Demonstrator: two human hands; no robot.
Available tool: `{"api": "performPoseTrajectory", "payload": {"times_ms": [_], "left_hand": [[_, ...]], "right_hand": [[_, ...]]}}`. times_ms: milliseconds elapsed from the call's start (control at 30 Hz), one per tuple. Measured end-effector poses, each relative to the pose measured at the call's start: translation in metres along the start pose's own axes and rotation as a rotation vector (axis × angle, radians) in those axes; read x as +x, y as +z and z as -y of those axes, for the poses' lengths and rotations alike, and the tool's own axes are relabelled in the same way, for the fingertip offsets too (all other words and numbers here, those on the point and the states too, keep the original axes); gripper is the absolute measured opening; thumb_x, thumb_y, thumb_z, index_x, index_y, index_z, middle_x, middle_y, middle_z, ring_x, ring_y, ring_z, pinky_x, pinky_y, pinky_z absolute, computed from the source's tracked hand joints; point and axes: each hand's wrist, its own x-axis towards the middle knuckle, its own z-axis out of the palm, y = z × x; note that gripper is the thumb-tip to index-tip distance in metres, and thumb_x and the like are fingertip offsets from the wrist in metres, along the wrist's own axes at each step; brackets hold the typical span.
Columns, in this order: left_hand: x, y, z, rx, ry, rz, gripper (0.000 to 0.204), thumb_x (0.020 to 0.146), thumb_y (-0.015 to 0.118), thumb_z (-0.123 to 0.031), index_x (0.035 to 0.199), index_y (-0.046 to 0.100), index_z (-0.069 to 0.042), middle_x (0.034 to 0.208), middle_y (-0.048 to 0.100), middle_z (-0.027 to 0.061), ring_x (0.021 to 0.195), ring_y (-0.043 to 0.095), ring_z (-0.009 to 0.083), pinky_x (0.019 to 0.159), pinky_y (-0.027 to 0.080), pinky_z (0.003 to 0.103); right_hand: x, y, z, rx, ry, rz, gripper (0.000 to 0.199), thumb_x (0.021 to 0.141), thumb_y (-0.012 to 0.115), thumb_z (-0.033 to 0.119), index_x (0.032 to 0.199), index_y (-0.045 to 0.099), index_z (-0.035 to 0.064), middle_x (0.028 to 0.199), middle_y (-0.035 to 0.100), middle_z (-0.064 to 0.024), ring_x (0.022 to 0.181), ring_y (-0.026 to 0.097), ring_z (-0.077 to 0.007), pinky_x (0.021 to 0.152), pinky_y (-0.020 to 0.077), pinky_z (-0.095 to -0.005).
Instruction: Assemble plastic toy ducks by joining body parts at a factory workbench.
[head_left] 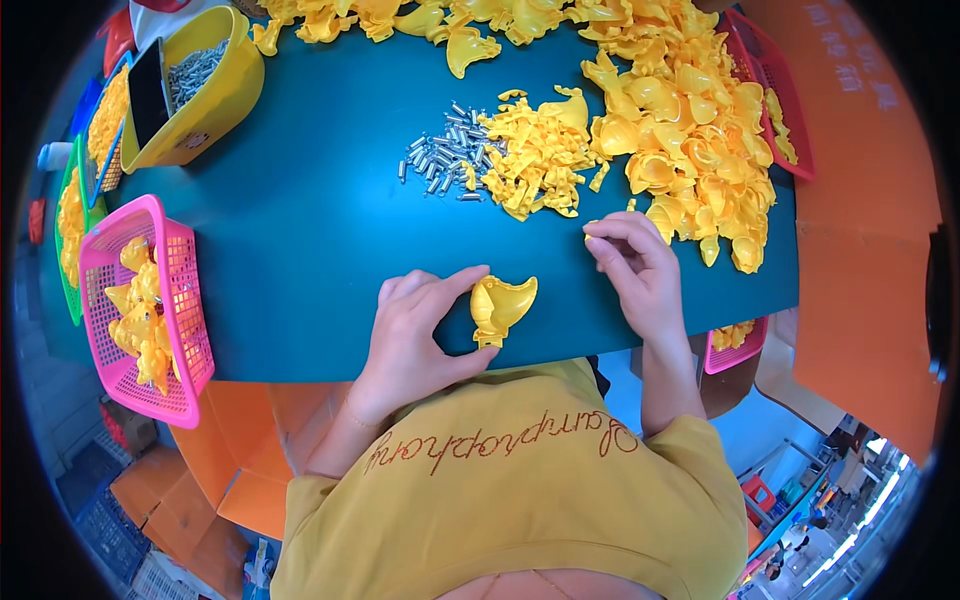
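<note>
left hand (415, 335): set on the bench (300, 230), thumb and forefinger closed on a yellow duck shell (500, 308), which is held at the near edge of the bench, between the two hands. right hand (632, 270): fingertips pinched on a small yellow piece (590, 228), pressed to the bench just beside the shell heap; whether the piece is lifted cannot be told.

beyond the hands, a pile of small yellow parts (535, 155) is noted, with metal pins (445, 155) touching its left side. a large shell heap (690, 120) is spread along the right and far edge. a pink basket (150, 300) holding yellow shells sits at the left edge. a yellow tub (215, 95) of pins is placed far left, a dark phone (148, 90) resting in it. a red tray (775, 90) lies far right.
</note>
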Motion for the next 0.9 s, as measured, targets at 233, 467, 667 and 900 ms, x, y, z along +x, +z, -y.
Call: {"api": "performPoseTrajectory", "payload": {"times_ms": [233,467,667,900], "left_hand": [[-0.001,0.000,0.000,0.025,0.008,-0.015,0.077,0.063,0.093,-0.023,0.136,0.068,-0.017,0.095,0.065,-0.0007,0.091,0.058,0.0182,0.090,0.040,0.035],[0.000,-0.002,-0.001,0.043,0.029,-0.007,0.074,0.066,0.091,-0.025,0.136,0.067,-0.015,0.095,0.068,0.0024,0.093,0.062,0.0208,0.087,0.041,0.037],[0.000,-0.001,0.000,0.039,0.036,-0.022,0.074,0.066,0.091,-0.025,0.136,0.067,-0.015,0.096,0.068,0.0029,0.094,0.063,0.0209,0.087,0.041,0.037],[0.000,-0.001,0.000,0.042,0.025,-0.010,0.073,0.067,0.090,-0.026,0.135,0.067,-0.015,0.095,0.068,0.0032,0.094,0.063,0.0209,0.087,0.041,0.037]], "right_hand": [[-0.012,0.024,-0.004,0.479,0.165,0.175,0.024,0.104,0.063,0.005,0.128,0.063,0.0042,0.111,0.061,-0.0022,0.089,0.057,-0.0071,0.070,0.0437,-0.0198],[-0.005,0.033,0.011,0.350,0.037,0.237,0.017,0.097,0.073,0.005,0.113,0.079,0.0041,0.103,0.067,-0.0048,0.092,0.062,-0.0127,0.080,0.0512,-0.0254],[-0.007,0.034,0.012,0.296,0.025,0.182,0.014,0.091,0.078,0.002,0.105,0.080,0.0039,0.100,0.073,-0.0069,0.092,0.066,-0.0127,0.075,0.0526,-0.0249],[-0.015,0.038,0.011,0.449,0.263,0.189,0.011,0.091,0.078,0.000,0.101,0.079,0.0046,0.093,0.074,-0.0043,0.069,0.055,-0.0074,0.062,0.0437,-0.0224]]}}
